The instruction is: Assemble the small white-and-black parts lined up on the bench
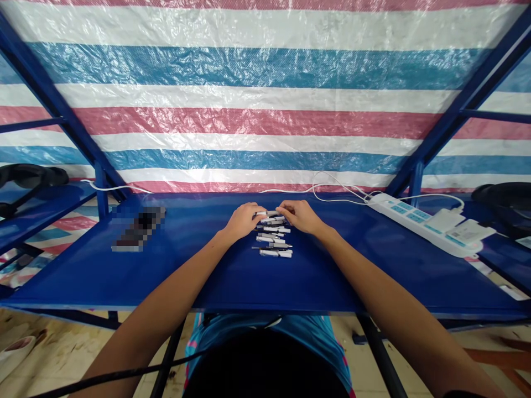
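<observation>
Several white and grey pens (276,254) lie crosswise in a loose column down the middle of the blue table (166,282). At the far end of that column my left hand (243,221) pinches the white left end of a pen (271,213). My right hand (302,216) has its thumb and fingers closed at the greyish right end of the same pen. Other pens lie close beneath both hands, and some are partly covered. Whether the held pen is in one piece or two cannot be made out.
A white power strip (415,221) with plugged-in chargers (468,231) and cables lies on the right. On the left is a pixelated dark object (141,226). Blue frame posts (102,188) stand at both sides, before a striped plastic sheet (265,66).
</observation>
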A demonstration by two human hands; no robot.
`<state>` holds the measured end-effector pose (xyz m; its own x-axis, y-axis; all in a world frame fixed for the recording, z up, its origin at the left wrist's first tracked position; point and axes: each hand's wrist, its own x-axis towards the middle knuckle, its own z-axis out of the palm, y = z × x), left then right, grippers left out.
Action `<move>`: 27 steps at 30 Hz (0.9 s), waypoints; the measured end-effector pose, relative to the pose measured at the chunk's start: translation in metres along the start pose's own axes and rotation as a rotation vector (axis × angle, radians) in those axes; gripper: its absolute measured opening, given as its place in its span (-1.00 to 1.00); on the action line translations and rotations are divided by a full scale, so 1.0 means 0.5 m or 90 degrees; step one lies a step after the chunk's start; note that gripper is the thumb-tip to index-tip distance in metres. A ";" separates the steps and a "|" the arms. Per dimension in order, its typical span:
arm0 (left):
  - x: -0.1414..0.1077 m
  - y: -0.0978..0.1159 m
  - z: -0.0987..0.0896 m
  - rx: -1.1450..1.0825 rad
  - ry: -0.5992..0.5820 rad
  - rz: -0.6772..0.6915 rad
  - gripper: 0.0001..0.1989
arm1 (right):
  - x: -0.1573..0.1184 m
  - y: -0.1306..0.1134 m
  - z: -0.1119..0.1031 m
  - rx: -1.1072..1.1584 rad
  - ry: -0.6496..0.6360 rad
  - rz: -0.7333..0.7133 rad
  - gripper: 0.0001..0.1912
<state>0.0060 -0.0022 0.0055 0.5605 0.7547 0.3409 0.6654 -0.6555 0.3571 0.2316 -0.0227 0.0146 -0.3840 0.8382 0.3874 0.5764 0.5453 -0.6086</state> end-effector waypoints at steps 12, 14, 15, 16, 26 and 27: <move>0.001 0.003 -0.001 -0.004 -0.008 -0.028 -0.75 | -0.001 -0.004 -0.001 0.005 -0.020 -0.004 -0.59; 0.001 -0.001 0.000 -0.002 -0.003 -0.023 -0.75 | -0.002 -0.004 0.000 0.005 -0.020 -0.008 -0.62; 0.001 -0.002 0.001 0.000 0.000 -0.020 -0.75 | -0.002 -0.004 0.000 0.004 -0.020 -0.010 -0.63; 0.001 -0.003 0.001 0.002 0.002 -0.017 -0.75 | -0.001 -0.004 0.000 0.002 -0.021 -0.011 -0.65; 0.000 0.000 -0.001 -0.001 0.003 -0.015 -0.74 | -0.001 -0.001 -0.002 0.010 -0.023 -0.011 -0.62; 0.000 0.000 -0.001 -0.001 0.003 -0.012 -0.74 | -0.001 -0.001 -0.002 0.013 -0.023 -0.011 -0.61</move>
<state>0.0057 -0.0023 0.0060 0.5452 0.7668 0.3386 0.6754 -0.6411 0.3644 0.2321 -0.0236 0.0152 -0.4197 0.8279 0.3720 0.5552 0.5584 -0.6163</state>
